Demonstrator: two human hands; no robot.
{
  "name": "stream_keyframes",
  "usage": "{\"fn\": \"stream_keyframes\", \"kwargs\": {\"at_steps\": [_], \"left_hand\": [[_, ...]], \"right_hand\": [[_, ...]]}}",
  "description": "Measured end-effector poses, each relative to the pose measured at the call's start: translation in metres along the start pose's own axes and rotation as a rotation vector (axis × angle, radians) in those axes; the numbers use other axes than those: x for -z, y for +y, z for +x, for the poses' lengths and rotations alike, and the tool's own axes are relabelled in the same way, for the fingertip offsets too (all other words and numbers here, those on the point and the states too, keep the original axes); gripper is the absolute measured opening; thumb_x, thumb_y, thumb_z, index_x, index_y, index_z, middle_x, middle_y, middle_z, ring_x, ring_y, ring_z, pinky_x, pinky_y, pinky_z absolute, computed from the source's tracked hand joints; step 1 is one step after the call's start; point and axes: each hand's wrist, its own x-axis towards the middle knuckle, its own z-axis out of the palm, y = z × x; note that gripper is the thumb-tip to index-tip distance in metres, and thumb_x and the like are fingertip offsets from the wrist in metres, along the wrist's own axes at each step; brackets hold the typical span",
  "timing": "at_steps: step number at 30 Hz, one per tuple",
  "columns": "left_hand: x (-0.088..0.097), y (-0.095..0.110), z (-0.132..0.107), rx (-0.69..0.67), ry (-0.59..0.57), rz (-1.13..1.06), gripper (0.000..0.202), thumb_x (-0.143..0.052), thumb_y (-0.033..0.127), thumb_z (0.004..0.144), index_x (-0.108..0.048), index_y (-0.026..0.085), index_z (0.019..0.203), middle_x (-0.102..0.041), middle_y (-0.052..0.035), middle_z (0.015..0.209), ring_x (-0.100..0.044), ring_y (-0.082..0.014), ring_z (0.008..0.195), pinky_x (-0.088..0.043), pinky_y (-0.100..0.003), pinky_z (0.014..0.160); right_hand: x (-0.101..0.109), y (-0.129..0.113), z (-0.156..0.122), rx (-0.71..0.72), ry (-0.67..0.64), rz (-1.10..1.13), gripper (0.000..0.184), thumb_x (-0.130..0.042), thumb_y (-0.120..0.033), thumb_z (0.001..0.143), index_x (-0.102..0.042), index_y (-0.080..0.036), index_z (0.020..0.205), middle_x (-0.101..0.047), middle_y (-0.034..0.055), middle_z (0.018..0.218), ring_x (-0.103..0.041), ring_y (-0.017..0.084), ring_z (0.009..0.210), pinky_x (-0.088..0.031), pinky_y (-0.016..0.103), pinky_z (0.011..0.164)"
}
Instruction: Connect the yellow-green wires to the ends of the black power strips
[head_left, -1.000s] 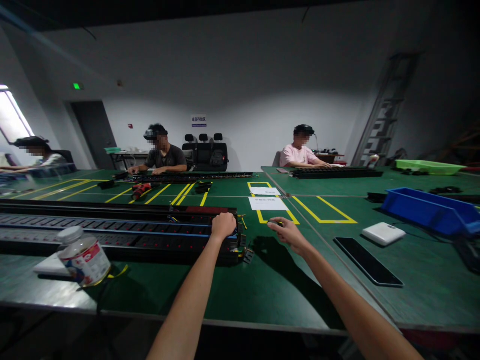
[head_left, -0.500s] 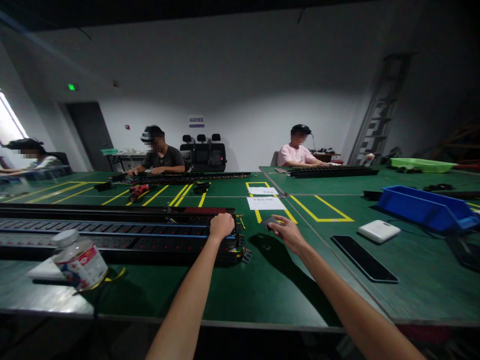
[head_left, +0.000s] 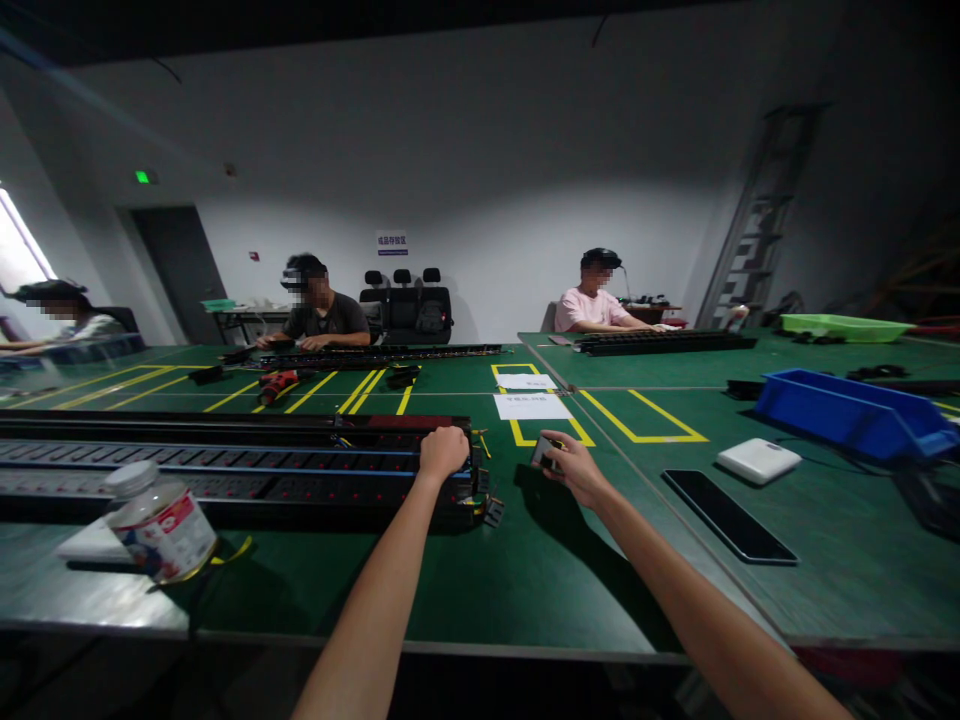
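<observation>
As right hand (head_left: pixel 576 470) holds piece (head_left: pixel 541 449), left (head_left: pixel 445 452) on unit (head_left: pixel 315 485)

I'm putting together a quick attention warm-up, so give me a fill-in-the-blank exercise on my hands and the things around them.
1. The left hand rests on the long unit, which is mostly ____.
2. The right hand holds a small grey part above a tabletop coloured ____.
3. The open bin just beyond the white box is coloured ____.
4. The flat dark slab lies to the ____ of the right hand.

Missing words: black; green; blue; right.
</observation>
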Motion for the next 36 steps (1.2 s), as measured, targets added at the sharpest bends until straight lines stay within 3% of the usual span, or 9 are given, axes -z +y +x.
{"fn": "stream_keyframes", "kwargs": {"at_steps": [4,8,13,21,28,36], "left_hand": [[-0.001,0.001,0.0,0.011,-0.001,0.013,0.043,-0.036,0.027,0.097,-0.077,0.019,0.104,-0.076,-0.0155,0.105,-0.073,-0.0298,0.101,-0.056,-0.041,0.089],[0.0,0.001,0.0,0.002,-0.003,0.001,0.043,-0.036,0.027,0.097,-0.078,0.019,0.103,-0.077,-0.0153,0.105,-0.073,-0.03,0.1,-0.056,-0.041,0.089],[0.0,0.0,-0.001,-0.005,0.003,-0.002,0.043,-0.036,0.027,0.097,-0.077,0.019,0.103,-0.077,-0.0148,0.104,-0.073,-0.0295,0.1,-0.056,-0.041,0.089],[0.001,0.001,-0.002,0.003,-0.018,0.006,0.044,-0.034,0.027,0.099,-0.077,0.019,0.106,-0.076,-0.0149,0.108,-0.073,-0.0285,0.102,-0.055,-0.04,0.091],[0.003,0.002,-0.002,0.015,-0.036,0.008,0.043,-0.035,0.027,0.099,-0.077,0.019,0.108,-0.076,-0.0152,0.11,-0.072,-0.0285,0.104,-0.055,-0.039,0.092],[-0.001,0.001,0.0,0.023,-0.016,0.006,0.043,-0.037,0.027,0.098,-0.078,0.019,0.107,-0.076,-0.0157,0.108,-0.073,-0.0289,0.103,-0.055,-0.04,0.091]], "right_hand": [[0.0,0.003,0.001,0.013,0.032,-0.08,0.053,-0.06,-0.016,0.072,-0.058,-0.022,0.125,-0.067,0.0065,0.099,-0.07,0.017,0.071,-0.045,0.02,0.047],[0.006,0.012,0.008,0.132,0.019,-0.261,0.057,-0.06,-0.018,0.071,-0.059,-0.02,0.127,-0.066,0.0027,0.086,-0.061,0.013,0.059,-0.039,0.02,0.045],[0.011,0.023,0.017,0.331,0.051,-0.531,0.062,-0.06,-0.02,0.072,-0.058,-0.019,0.134,-0.07,0.0027,0.086,-0.064,0.017,0.068,-0.046,0.025,0.059],[0.008,0.021,0.012,0.503,0.053,-0.773,0.04,-0.061,-0.02,0.074,-0.072,-0.018,0.113,-0.074,0.0064,0.089,-0.069,0.021,0.081,-0.049,0.03,0.074],[0.006,0.02,0.006,0.537,0.022,-0.854,0.036,-0.06,-0.016,0.076,-0.072,-0.022,0.109,-0.074,0.0048,0.093,-0.068,0.023,0.09,-0.049,0.032,0.082],[0.006,0.024,0.007,0.608,-0.009,-0.874,0.033,-0.058,-0.017,0.075,-0.074,-0.021,0.104,-0.074,0.0054,0.087,-0.066,0.021,0.078,-0.046,0.03,0.073]]}}
